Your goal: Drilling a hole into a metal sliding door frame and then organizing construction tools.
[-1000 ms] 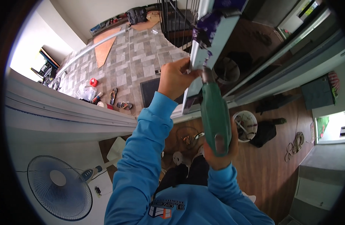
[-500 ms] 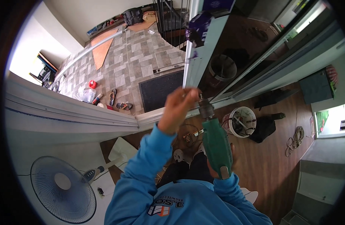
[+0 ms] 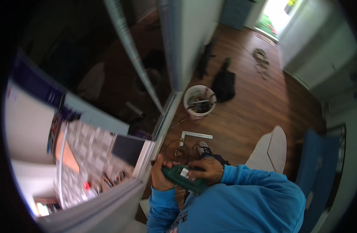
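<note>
Drill [image 3: 177, 177] sat aslant, close before the person's blue top [image 3: 233, 198]. The left hand [image 3: 161, 175] was curled round its front end; the right hand [image 3: 210, 171] gripped its body. Beyond, a white square [image 3: 198, 134] lay on the wood floor [image 3: 240, 122], near a bucket [image 3: 197, 115].

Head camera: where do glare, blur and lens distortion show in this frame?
Head view: the opening at upper right is largely blown out to white; head view: the tiled floor and coiled rope look smeared, the green power tool somewhat clearer; head view: fisheye darkening rounds off the corners.
</note>
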Available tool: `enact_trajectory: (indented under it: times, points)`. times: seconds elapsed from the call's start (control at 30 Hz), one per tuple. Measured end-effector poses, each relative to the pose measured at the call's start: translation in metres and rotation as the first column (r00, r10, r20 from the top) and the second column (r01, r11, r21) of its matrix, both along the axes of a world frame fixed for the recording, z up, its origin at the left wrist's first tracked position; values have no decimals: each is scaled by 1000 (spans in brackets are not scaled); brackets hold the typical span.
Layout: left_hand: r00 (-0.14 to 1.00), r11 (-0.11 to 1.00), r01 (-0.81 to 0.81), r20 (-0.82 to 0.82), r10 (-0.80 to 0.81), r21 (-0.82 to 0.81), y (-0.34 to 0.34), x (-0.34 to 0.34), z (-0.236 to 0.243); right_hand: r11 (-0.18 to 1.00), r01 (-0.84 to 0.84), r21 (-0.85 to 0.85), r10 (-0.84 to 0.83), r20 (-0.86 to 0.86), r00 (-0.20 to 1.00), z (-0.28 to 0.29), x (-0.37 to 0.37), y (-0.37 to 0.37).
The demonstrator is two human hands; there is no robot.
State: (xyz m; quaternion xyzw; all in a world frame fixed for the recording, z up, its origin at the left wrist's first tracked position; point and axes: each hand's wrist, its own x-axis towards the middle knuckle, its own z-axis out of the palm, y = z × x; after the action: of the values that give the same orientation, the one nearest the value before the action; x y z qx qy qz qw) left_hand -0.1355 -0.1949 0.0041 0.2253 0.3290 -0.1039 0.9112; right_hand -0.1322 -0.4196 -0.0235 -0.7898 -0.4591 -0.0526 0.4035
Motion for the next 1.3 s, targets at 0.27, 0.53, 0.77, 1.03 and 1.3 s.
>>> enact_trajectory:
  times: [0.27,0.53,0.77,1.03,1.3]
  points:
    - [997,986,81,6,-83,148,-80,17,-6,989,-47,-141,18,-203,979,0,-8,-83]
    - [982,945,179,3,-187,275,-241,38,13,987,-6,-163,-12,-105,994,-4,1,-234]
    - [975,937,145,116,-190,318,-344,44,50,998,-39,-51,35,-88,996,-3,11,-325]
    - [873,950,-219,480,89,224,-385,50,78,973,-57,224,110,-232,966,5,27,-347]
    - [736,959,-240,672,79,151,-401,57,95,840,-87,535,304,-331,893,27,23,-359]
